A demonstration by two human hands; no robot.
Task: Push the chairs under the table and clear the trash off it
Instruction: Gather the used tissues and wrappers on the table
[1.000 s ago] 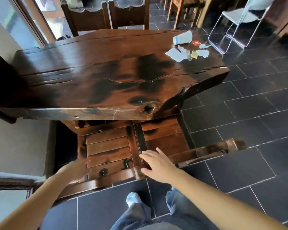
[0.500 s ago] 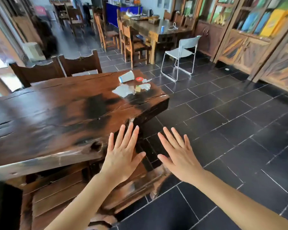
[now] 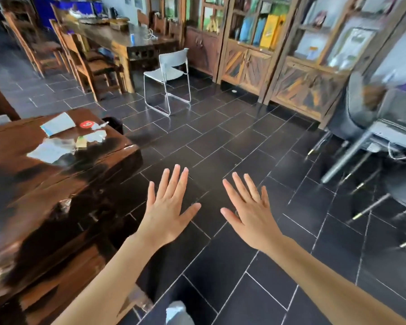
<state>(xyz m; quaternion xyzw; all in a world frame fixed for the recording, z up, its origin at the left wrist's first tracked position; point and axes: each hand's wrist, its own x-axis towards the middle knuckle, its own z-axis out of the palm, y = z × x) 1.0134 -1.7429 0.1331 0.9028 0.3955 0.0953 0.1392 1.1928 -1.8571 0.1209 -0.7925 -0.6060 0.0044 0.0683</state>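
The dark slab table (image 3: 21, 184) fills the left. Trash lies at its far corner: a tipped white paper cup (image 3: 58, 125), a red round lid (image 3: 87, 124), torn white paper (image 3: 48, 152) and small scraps (image 3: 94, 136). The wooden chair (image 3: 63, 285) sits under the table's near edge, partly hidden by my left forearm. My left hand (image 3: 168, 207) and my right hand (image 3: 249, 209) are held flat with fingers spread above the black tile floor, to the right of the table, touching nothing.
A white metal-frame chair (image 3: 168, 73) stands on the tiles ahead. Beyond it are another wooden table with chairs (image 3: 117, 41) and wooden bookcases (image 3: 279, 55) along the right wall. A dark office chair and desk (image 3: 366, 127) are at the right. A dark bin (image 3: 114, 124) stands by the table's far corner.
My hands let go of the wooden chair and rose with fingers spread. The view swung up and to the right, so the table slid to the left.
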